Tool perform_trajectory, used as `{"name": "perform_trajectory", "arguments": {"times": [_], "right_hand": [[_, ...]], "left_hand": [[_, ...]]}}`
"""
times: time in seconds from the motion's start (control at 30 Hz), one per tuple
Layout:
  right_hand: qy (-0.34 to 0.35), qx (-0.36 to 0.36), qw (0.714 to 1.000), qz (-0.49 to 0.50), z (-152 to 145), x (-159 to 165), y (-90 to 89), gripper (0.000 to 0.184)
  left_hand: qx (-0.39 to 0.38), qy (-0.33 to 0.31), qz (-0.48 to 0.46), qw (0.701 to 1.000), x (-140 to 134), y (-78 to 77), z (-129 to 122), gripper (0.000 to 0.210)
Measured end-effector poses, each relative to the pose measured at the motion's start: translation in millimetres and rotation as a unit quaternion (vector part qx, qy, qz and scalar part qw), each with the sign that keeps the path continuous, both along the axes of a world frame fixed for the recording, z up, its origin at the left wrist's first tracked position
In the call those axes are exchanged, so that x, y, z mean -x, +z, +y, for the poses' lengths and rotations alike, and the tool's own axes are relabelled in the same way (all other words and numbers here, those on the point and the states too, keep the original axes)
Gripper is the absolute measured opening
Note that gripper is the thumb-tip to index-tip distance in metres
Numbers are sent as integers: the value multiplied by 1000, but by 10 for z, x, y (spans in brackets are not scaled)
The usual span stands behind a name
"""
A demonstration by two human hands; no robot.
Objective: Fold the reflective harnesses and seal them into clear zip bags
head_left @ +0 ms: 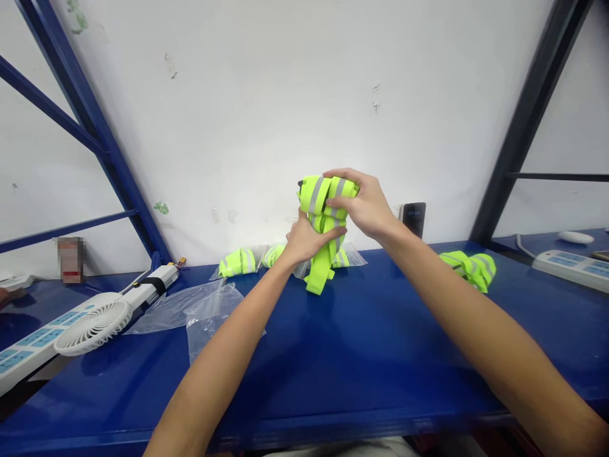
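Note:
Both hands hold a bundle of neon-yellow reflective straps (314,195) with grey stripes, raised above the blue table. My left hand (304,240) is closed around its lower left side, thumb across the front. At the upper right, my right hand (366,202) grips the folded top between thumb and fingers. A loose strap end hangs below the bundle, and a small black piece shows at its upper left corner. Behind my hands lie rolled yellow bundles in clear bags (238,261), partly hidden. Another yellow strap bundle (471,270) lies unbagged to the right.
Clear plastic bags (209,314) lie left of centre on the blue table (361,362). Further left are a white fan (95,327) and a power strip (42,336). A dark phone (413,219) leans against the wall. Another power strip (575,266) is at right, beyond the dark rack post (523,127).

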State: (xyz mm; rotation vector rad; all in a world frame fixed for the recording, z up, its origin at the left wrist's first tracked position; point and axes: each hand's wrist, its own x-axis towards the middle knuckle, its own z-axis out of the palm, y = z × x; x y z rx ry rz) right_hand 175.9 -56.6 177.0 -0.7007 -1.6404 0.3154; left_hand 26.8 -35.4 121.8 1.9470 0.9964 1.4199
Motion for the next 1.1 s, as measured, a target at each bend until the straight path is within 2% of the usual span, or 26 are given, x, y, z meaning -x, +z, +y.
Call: {"name": "perform_trajectory", "arguments": {"times": [0.1,0.2,0.33,0.43,0.5,0.6,0.7,0.8,0.97,1.03,1.1], "right_hand": [[26,8,1000,-15,-49,-28,35,42],[46,-2,998,-33,-72,-92,66,40],[62,-38,996,-43,-27,-183,58,44],[48,-85,993,-63,22,-206,4,46],[41,-120,988,-87,40,-183,-46,44],[54,-181,973,-133,59,-104,-128,49],[74,-219,959,-162,113,-15,-226,53],[92,-231,948,-199,183,43,-357,48],[125,-229,928,-265,161,78,-580,48],[147,-237,921,-272,117,96,-637,46],[156,-218,935,-234,87,121,-663,44]], "left_hand": [[22,-27,16,999,17,-16,40,55],[28,-77,1,997,42,2,27,42],[34,-116,-30,992,27,22,-19,41],[41,-99,-69,992,-8,17,-26,43],[73,-94,-101,988,-23,23,-20,43],[139,-129,-149,971,1,59,-8,39],[153,-169,-183,957,94,83,-12,36],[155,-182,-219,946,240,46,-56,38],[201,-250,-277,906,456,-67,-196,32],[195,-240,-297,903,484,-87,-241,32],[183,-225,-295,910,497,-96,-267,34]]}}
